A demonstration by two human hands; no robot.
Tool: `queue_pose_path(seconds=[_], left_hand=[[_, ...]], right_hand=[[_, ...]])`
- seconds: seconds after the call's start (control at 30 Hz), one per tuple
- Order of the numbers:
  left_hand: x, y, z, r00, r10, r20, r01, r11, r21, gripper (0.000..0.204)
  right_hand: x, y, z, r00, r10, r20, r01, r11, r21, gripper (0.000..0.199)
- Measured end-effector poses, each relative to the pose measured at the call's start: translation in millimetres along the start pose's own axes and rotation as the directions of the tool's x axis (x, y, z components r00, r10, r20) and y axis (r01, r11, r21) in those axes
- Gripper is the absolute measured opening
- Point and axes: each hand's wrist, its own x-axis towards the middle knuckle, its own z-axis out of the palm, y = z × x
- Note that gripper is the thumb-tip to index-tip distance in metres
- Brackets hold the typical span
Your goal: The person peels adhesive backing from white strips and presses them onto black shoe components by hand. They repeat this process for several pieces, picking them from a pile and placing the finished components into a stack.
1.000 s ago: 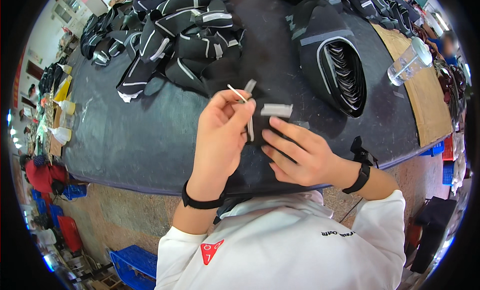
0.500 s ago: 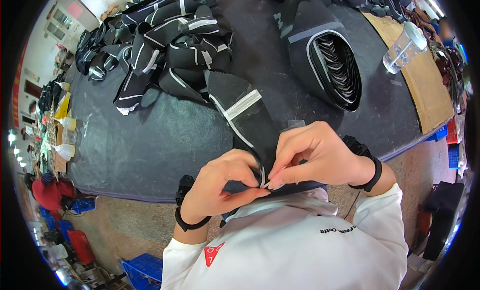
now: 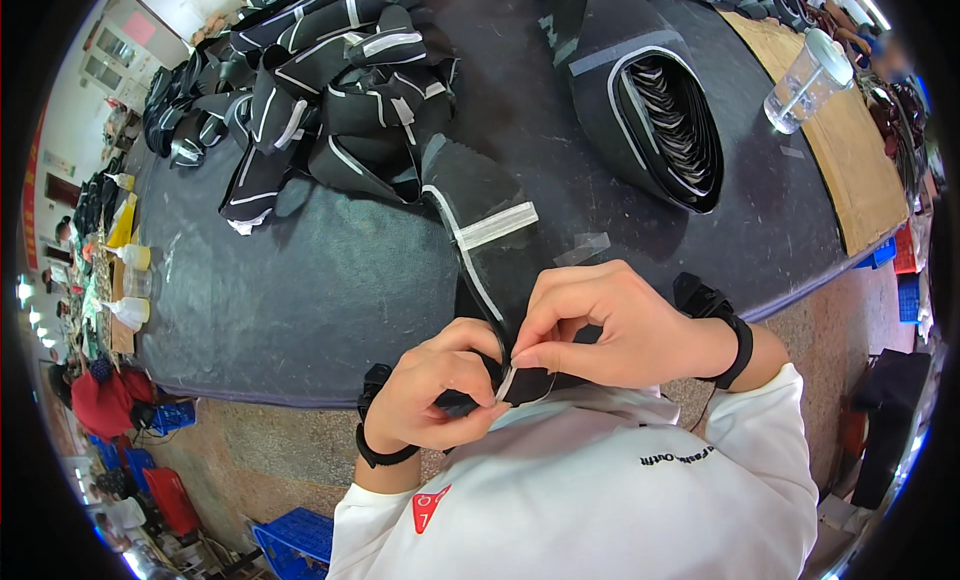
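Note:
Over the table's near edge, my left hand (image 3: pixel 430 385) pinches the near end of a black shoe upper (image 3: pixel 500 270) between thumb and fingers. The upper lies flat away from me, with a pale strip across it and a white tape line along its left edge. At the same end, my right hand (image 3: pixel 630 330) has thumb and forefinger closed on the white-taped edge, touching the left hand's grip. A fine thread shows beside the right fingertips. The part inside my left palm is hidden.
A loose heap of black uppers (image 3: pixel 340 110) fills the table's far left. A nested stack of uppers (image 3: pixel 610 110) stands far right of centre. Beyond it are a clear lidded cup (image 3: pixel 805 85) and cardboard (image 3: pixel 850 170). A blue crate (image 3: pixel 295 542) sits on the floor at left.
Both hands have moved slightly left and apart at the fingertips, showing more of the white-taped edge. The upper's near part has swung left. The clear tape scrap is more exposed.

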Motion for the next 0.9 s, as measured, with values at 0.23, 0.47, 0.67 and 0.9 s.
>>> queue_pose_path(seconds=[0.23,0.47,0.67,0.9], left_hand=[[-5.3,-1.4,1.0,1.0,0.006,-0.024,-0.007,0.998,-0.057,0.027],[-6.7,-2.7,3.0,1.0,-0.007,-0.026,0.005,0.998,-0.059,0.031],[-8.8,-2.4,2.5,0.998,-0.002,-0.063,-0.013,0.97,-0.245,0.027],[-2.7,3.4,-0.6,0.999,-0.053,0.001,0.052,0.982,-0.181,0.025]], right_hand=[[-3.3,2.2,13.7,0.988,-0.1,-0.114,0.092,0.993,-0.08,0.007],[-3.9,6.9,20.4,0.981,-0.141,-0.131,0.128,0.986,-0.105,0.011],[1.8,9.9,12.4,0.94,0.268,-0.212,-0.182,0.918,0.352,0.032],[14.4,2.3,-2.5,0.943,-0.33,0.037,0.326,0.902,-0.284,0.032]])
